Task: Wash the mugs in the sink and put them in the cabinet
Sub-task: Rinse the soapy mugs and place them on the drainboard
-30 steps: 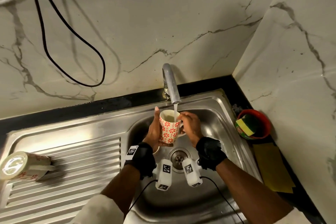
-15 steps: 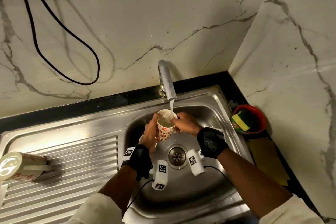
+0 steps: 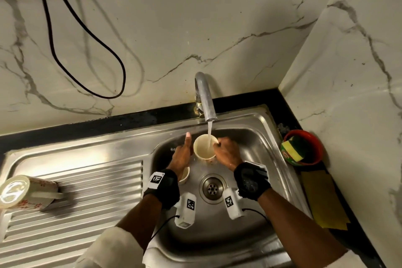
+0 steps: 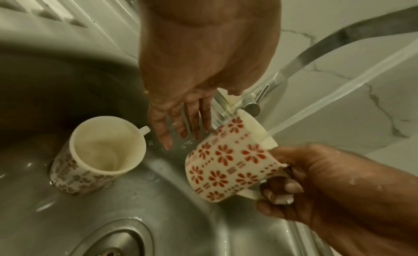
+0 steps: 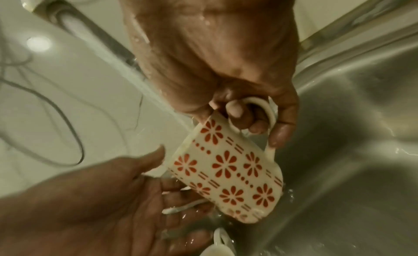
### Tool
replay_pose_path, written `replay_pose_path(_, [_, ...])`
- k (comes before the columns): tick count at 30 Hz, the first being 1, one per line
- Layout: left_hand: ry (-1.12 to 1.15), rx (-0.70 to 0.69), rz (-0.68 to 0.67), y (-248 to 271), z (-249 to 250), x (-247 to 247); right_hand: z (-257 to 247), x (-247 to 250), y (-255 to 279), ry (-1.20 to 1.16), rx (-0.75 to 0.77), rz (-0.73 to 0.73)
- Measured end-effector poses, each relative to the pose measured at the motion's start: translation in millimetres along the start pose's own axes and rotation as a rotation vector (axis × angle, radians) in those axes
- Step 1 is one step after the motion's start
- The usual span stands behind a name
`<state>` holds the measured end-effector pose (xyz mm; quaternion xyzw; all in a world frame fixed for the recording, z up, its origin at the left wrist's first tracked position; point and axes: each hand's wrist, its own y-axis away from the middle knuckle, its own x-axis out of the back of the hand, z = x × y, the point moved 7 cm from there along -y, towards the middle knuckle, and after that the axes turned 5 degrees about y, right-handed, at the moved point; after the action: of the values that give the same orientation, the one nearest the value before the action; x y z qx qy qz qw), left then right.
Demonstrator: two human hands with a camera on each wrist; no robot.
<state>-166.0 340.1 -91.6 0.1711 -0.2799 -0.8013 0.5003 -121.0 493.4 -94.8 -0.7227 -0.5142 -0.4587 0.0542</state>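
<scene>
While the right hand (image 4: 316, 179) grips a flowered mug (image 4: 228, 161) by its handle under the tap (image 3: 205, 98), the left hand (image 4: 194, 91) hangs open beside it. Rinsing looks underway; next, probably emptying it. A second mug (image 4: 101, 152) waits in the sink (image 3: 250, 191).

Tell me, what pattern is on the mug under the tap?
Red flowers with rows of dots and dashes on the cream mug, clearest in the right wrist view.

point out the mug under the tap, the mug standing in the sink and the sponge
mug under the tap (image 4: 228, 163), left wrist view, flowered side
mug standing in the sink (image 4: 106, 143), left wrist view, inside
sponge (image 3: 290, 149), head view, yellow face
</scene>
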Motion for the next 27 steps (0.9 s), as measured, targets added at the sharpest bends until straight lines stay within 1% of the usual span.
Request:
replay_pose_path(2, [-0.049,0.006,-0.014,-1,-1,-3,0,-7,2,-0.002,0.040,-0.048])
replay_pose_path(4, [-0.054,0.007,-0.035,1,1,-6,8,-5,1,-0.024,0.008,-0.080])
replay_pose_path(5, [-0.028,0.020,-0.048,0,0,-7,12,-2,0,-0.027,-0.014,-0.060])
replay_pose_path(8, [-0.009,0.038,-0.044,0,-2,-9,10,-1,1,-0.001,0.005,0.009])
replay_pose_path(10, [-0.046,0.019,-0.037,-4,-3,-11,9,-5,4,-0.014,0.037,-0.028])
replay_pose_path(12, [-0.050,0.023,-0.024,-6,-4,-12,15,-3,4,-0.067,-0.008,-0.091])
replay_pose_path(14, [-0.050,0.039,-0.027,-6,-4,-13,17,5,0,-0.076,-0.047,-0.048])
replay_pose_path(16, [-0.077,0.033,-0.032,-4,-5,-15,11,8,0,-0.060,-0.033,0.014])
replay_pose_path(17, [-0.087,0.026,-0.033,-3,-3,-16,8,8,1,-0.067,-0.023,0.015])
replay_pose_path(18, [-0.081,0.023,-0.032,-1,-1,-16,7,6,1,-0.093,-0.012,-0.010])
replay_pose_path(20, [-0.043,0.027,-0.031,2,3,-16,9,4,4,-0.169,-0.020,-0.105])
replay_pose_path(21, [-0.016,0.035,-0.034,2,3,-14,9,7,3,-0.187,-0.027,-0.114])
replay_pose_path(24, [-0.026,0.034,-0.041,3,2,-12,2,10,2,-0.149,0.013,-0.027])
replay_pose_path(25, [-0.021,0.028,-0.041,2,0,-12,0,8,3,-0.134,0.031,-0.030])
replay_pose_path(27, [0.005,0.033,-0.041,2,0,-13,1,5,5,-0.198,0.039,-0.104])
